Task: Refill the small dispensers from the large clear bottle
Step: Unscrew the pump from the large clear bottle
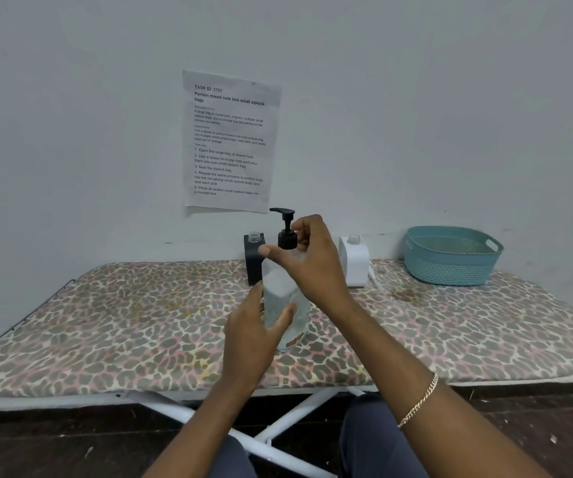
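Together, left hand [252, 334] curls round the large clear plastic bottle [279, 291] while right hand [314, 263] pinches its black pump collar [286, 240].

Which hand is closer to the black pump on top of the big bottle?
Right. The right hand pinches the black pump at its collar. The left hand is lower down, holding the large clear bottle by its body.
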